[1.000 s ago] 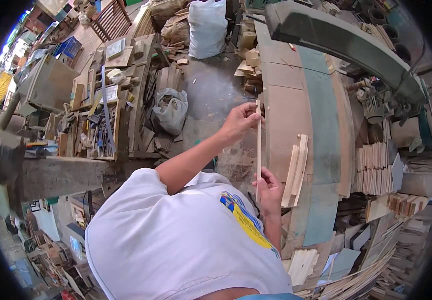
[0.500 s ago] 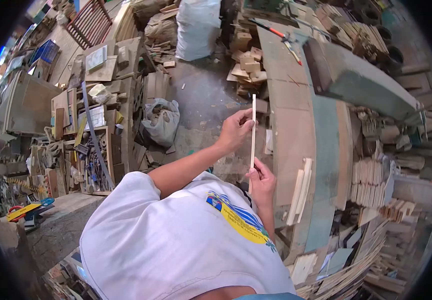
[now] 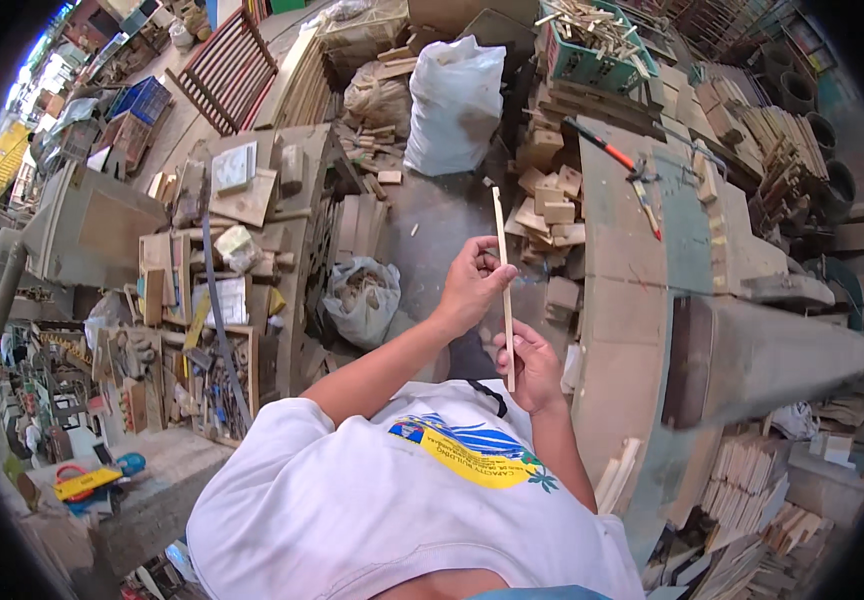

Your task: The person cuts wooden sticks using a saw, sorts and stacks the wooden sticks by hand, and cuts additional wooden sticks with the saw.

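A thin pale wooden strip stands nearly lengthwise in front of my body, its far end reaching toward a heap of wood blocks. My left hand pinches it around the middle, thumb against its side. Lower down, near the strip's close end, my right hand grips it between thumb and fingers. To the right of my hands runs a worktable with a wooden top and a greenish band. A few similar wooden strips lie on its near part, beside my right forearm.
A large grey machine arm juts over the table from the right. A red-handled tool lies at the table's far end. White sacks stand on the floor ahead. Wood blocks are piled left of the table. A cluttered bench lies left.
My view has shifted, so the surroundings sit lower and farther right. The strip has turned slightly, its far end leaning left; both hands still hold it.
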The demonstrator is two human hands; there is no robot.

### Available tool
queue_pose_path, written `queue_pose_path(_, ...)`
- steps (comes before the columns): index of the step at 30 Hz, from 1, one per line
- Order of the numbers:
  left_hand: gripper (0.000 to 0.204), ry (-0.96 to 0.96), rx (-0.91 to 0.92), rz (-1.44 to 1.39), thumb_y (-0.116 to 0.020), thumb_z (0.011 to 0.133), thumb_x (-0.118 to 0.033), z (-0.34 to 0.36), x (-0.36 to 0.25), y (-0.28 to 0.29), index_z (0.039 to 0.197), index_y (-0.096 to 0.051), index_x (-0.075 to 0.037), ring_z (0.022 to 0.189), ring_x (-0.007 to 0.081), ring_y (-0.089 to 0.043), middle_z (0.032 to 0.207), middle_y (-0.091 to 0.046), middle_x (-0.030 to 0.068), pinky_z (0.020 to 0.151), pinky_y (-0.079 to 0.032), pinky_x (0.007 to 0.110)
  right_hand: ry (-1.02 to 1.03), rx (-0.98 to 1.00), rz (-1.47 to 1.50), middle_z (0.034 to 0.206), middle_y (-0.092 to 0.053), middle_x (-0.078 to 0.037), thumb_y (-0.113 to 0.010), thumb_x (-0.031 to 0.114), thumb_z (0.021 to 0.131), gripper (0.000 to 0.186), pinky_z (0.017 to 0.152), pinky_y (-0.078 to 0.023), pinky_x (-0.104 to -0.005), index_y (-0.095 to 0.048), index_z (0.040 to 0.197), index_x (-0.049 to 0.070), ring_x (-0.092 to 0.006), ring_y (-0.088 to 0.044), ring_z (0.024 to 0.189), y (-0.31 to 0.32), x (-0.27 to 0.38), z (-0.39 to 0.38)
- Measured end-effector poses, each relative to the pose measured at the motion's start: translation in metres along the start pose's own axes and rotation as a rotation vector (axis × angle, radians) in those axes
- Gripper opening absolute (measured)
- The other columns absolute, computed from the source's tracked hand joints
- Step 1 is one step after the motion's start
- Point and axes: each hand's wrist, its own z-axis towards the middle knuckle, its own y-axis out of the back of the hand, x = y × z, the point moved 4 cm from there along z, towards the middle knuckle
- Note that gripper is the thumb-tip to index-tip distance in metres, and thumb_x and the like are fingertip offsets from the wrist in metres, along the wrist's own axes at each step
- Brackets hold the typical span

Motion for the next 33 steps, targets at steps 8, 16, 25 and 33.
queue_pose_path(8,0.024,-0.009,-0.028,0.148,-0.069,0.098,-0.015,0.177,-0.061,0.005,0.116,-0.061,-0.002,0.08,0.0084,-0.06,0.092,-0.063,0.0,0.076,-0.054,0.026,-0.102,0.268,0.482,0.095,-0.07,-0.009,-0.052,0.008,0.104,0.03,0.055,-0.049,-0.0263,-0.059,0.132,-0.003,-0.0116,-0.062,0.066,0.003,0.066,0.11)
queue_pose_path(16,0.024,0.105,0.234,0.151,-0.062,0.104,-0.024,0.248,-0.054,-0.049,0.109,-0.065,0.0,0.073,0.0098,-0.059,0.084,-0.062,0.0019,0.068,-0.05,0.026,0.164,-0.053,0.304,0.11,-0.066,-0.009,-0.061,0.005,0.098,0.033,0.071,-0.056,-0.0254,-0.059,0.13,0.002,-0.0132,-0.066,0.083,0.016,0.098,0.136)
queue_pose_path(25,0.019,0.697,0.798,0.237,-0.067,0.102,-0.026,0.135,0.076,-0.09,0.101,-0.064,-0.007,0.062,0.0078,-0.054,0.074,-0.054,-0.0034,0.063,-0.053,0.026,0.463,-0.919,-0.285,0.101,-0.074,-0.009,-0.066,0.016,0.096,0.023,0.079,-0.055,-0.0321,-0.071,0.113,0.001,-0.0158,-0.069,0.091,0.068,0.01,0.054)
queue_pose_path(33,0.021,0.724,1.278,0.522,-0.066,0.101,-0.023,0.01,0.15,-0.138,0.098,-0.056,-0.005,0.068,0.0129,-0.062,0.081,-0.06,0.0029,0.06,-0.053,0.028,-0.289,-1.791,-0.249,0.1,-0.072,-0.021,-0.061,0.027,0.085,0.028,0.082,-0.055,-0.047,-0.075,0.099,0.007,-0.0392,-0.069,0.098,0.047,-0.33,-0.127)
